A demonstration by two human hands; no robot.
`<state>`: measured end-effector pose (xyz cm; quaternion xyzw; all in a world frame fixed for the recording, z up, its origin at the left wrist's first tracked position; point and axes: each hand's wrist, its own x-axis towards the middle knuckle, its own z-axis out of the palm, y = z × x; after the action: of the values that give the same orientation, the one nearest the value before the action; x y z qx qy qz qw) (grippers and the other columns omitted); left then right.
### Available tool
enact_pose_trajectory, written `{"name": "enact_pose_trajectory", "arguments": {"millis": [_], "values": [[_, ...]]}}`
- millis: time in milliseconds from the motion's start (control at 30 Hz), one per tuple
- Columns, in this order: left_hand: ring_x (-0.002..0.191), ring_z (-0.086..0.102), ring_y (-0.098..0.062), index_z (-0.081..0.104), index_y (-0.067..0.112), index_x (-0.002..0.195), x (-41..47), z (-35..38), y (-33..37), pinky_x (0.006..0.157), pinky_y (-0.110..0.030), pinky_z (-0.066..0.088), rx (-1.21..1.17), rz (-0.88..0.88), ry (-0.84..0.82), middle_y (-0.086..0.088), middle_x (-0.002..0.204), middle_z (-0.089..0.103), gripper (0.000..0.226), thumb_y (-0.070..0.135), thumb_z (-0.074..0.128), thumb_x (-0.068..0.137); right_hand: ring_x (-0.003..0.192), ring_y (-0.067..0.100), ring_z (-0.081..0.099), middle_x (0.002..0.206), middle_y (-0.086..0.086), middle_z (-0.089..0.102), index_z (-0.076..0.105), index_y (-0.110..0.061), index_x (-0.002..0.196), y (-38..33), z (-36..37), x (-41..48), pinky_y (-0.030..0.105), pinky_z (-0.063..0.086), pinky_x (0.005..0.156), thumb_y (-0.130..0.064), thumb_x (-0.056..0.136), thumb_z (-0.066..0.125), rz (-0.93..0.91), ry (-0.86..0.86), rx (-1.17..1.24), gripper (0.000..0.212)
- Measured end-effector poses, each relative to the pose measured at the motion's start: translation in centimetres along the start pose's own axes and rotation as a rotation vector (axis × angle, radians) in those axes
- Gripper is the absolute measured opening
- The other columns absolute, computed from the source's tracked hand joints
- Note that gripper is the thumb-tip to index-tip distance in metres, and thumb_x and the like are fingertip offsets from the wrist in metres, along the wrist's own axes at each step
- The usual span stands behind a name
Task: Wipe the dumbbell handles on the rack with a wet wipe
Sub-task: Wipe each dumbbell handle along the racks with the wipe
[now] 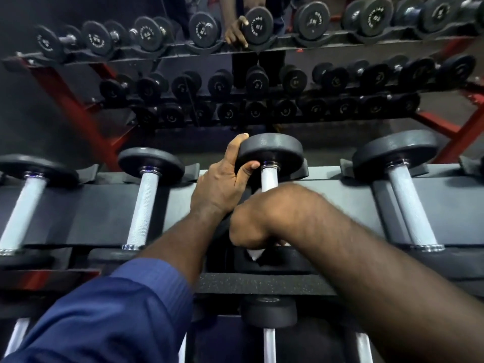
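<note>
My left hand [222, 182] reaches forward out of a blue sleeve [117, 310], with the thumb pressed on the near face of the dumbbell head [272, 148] and the fingers [239, 140] hooked over its rim. My bare right forearm [366, 258] crosses in from the right, wrist bent down. My right hand [251, 226] curls tight just beside my left wrist, and a corner of wet wipe [255, 254] peeks out beneath it.

- A big mirror [31, 121] stands at the back and fills the top of the view.
- Red slanted bars [78, 113] show in the mirror, one on the left and more on the right.
- A dark speckled strip [262, 284] runs across, low in the middle.
</note>
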<state>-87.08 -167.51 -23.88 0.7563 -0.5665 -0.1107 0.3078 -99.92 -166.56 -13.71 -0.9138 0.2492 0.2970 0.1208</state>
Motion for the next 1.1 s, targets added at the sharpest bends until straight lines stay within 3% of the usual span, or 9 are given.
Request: {"name": "enact_pose_trajectory", "arguments": {"millis": [100, 233, 333, 500, 667, 733, 833, 1033, 1100], "values": [[0.090, 0.071, -0.032, 0.012, 0.068, 0.150, 0.1, 0.1, -0.4, 0.076, -0.054, 0.060, -0.018, 0.003, 0.004, -0.001, 0.103, 0.074, 0.060, 0.082, 0.033, 0.096, 0.099, 0.039, 0.064, 0.108, 0.012, 0.067, 0.061, -0.014, 0.091, -0.6, -0.1, 0.6, 0.056, 0.051, 0.092, -0.030, 0.092, 0.049, 0.021, -0.171, -0.048, 0.020], [0.093, 0.070, -0.033, 0.012, 0.067, 0.151, 0.1, -0.1, -0.1, 0.076, -0.054, 0.060, -0.013, 0.014, 0.003, -0.002, 0.105, 0.074, 0.061, 0.083, 0.030, 0.095, 0.107, 0.034, 0.061, 0.120, 0.005, 0.064, 0.063, -0.018, 0.116, -1.1, -0.7, -1.0, 0.049, 0.049, 0.090, -0.034, 0.093, 0.054, 0.094, -0.115, -0.020, 0.029], [0.094, 0.070, -0.034, 0.012, 0.067, 0.150, 0.1, -0.2, 0.0, 0.077, -0.054, 0.060, -0.003, 0.006, 0.003, -0.003, 0.108, 0.074, 0.061, 0.083, 0.029, 0.094, 0.107, 0.031, 0.061, 0.119, 0.003, 0.061, 0.061, -0.021, 0.114, -0.8, -0.2, -1.4, 0.043, 0.044, 0.079, -0.034, 0.093, 0.054, 0.150, -0.006, 0.027, 0.025], [0.095, 0.070, -0.037, 0.014, 0.065, 0.150, 0.1, -0.2, -0.1, 0.080, -0.055, 0.059, -0.010, 0.017, 0.003, -0.005, 0.107, 0.074, 0.059, 0.081, 0.032, 0.096, 0.107, 0.033, 0.060, 0.124, 0.005, 0.062, 0.063, -0.023, 0.115, -0.7, 0.1, -3.0, 0.043, 0.049, 0.085, -0.030, 0.093, 0.057, 0.126, -0.003, 0.038, 0.024], [0.099, 0.069, -0.039, 0.015, 0.063, 0.151, 0.2, 0.0, -0.1, 0.079, -0.050, 0.056, 0.003, 0.016, 0.009, -0.006, 0.112, 0.074, 0.058, 0.077, 0.034, 0.098, 0.114, 0.015, 0.056, 0.124, -0.011, 0.063, 0.066, -0.040, 0.124, 2.4, 1.2, -7.5, 0.033, 0.049, 0.097, -0.034, 0.098, 0.051, 0.112, 0.198, 0.397, 0.031], [0.100, 0.070, -0.040, 0.014, 0.065, 0.150, 0.4, 0.0, -0.2, 0.081, -0.052, 0.057, 0.009, 0.013, 0.014, -0.005, 0.113, 0.074, 0.058, 0.079, 0.033, 0.097, 0.087, -0.004, 0.059, 0.093, -0.023, 0.068, 0.074, -0.040, 0.113, 3.9, 2.9, -7.9, 0.012, 0.047, 0.072, -0.027, 0.099, 0.055, 0.104, 0.248, 0.659, 0.027], [0.099, 0.070, -0.039, 0.015, 0.064, 0.150, 0.4, 0.1, -0.2, 0.081, -0.051, 0.057, 0.003, 0.018, 0.016, -0.004, 0.112, 0.074, 0.059, 0.080, 0.032, 0.096, 0.042, 0.001, 0.047, 0.052, -0.013, 0.061, 0.080, -0.029, 0.098, 5.6, 5.7, -8.1, 0.014, 0.035, 0.045, -0.015, 0.100, 0.056, 0.130, 0.299, 0.995, 0.027], [0.099, 0.070, -0.038, 0.017, 0.061, 0.152, 0.3, 0.2, -0.2, 0.076, -0.046, 0.054, 0.016, 0.005, 0.031, -0.005, 0.110, 0.074, 0.060, 0.078, 0.034, 0.098, 0.060, 0.008, 0.048, 0.065, -0.004, 0.059, 0.071, 0.003, 0.101, 6.2, 8.3, -6.1, 0.021, 0.037, 0.058, -0.018, 0.099, 0.062, 0.171, 0.256, 1.276, 0.024], [0.098, 0.070, -0.036, 0.017, 0.060, 0.153, 0.3, 0.2, -0.2, 0.075, -0.045, 0.053, 0.019, 0.010, 0.035, -0.004, 0.107, 0.074, 0.059, 0.077, 0.034, 0.099, 0.072, 0.010, 0.053, 0.081, 0.001, 0.067, 0.071, -0.002, 0.107, 6.2, 8.7, -5.2, 0.023, 0.038, 0.063, -0.011, 0.098, 0.059, 0.146, 0.217, 1.314, 0.018]]}}
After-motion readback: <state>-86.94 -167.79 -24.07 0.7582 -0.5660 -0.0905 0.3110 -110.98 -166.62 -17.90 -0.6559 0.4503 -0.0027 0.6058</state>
